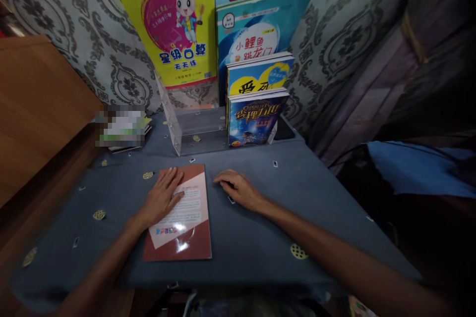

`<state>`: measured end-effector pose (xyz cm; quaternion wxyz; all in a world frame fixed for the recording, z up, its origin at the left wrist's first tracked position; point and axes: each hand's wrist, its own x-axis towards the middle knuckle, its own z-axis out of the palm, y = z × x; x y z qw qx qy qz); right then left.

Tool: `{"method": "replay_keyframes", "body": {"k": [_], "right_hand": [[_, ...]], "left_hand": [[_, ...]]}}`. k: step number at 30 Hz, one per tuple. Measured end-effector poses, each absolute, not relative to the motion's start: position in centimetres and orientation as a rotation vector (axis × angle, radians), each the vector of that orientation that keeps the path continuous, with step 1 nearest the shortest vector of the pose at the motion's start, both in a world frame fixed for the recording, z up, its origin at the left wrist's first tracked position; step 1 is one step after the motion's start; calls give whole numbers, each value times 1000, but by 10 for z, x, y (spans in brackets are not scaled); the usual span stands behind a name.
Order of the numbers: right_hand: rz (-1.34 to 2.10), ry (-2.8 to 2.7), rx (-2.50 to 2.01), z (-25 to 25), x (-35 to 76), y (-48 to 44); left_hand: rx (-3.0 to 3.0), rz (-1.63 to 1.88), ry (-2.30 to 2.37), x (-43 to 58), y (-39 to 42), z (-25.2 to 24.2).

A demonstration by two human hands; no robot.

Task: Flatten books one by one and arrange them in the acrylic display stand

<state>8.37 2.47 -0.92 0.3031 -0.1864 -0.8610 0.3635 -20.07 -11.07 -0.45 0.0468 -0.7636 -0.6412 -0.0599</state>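
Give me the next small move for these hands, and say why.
Probably bring the right hand a little left to take the right edge of the brown-and-pink book: the left hand lies flat on the cover, which should steady it, while the right rests just beside that uncovered edge, holding nothing visible.
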Motion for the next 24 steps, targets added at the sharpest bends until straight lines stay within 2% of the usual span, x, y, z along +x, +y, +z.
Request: {"method": "replay_keyframes", "body": {"k": [12, 17, 24], "right_hand": [[787, -2163, -605, -9, 86, 27], [698, -2209, -789, -11, 89, 30], [665, -2244, -856, -8, 97, 32]], "left_hand": [[-2950, -140, -1198, -163, -20, 19], [-2832, -45, -920, -151, 15, 20], [-2652, -32, -923, -146, 25, 25]]}}
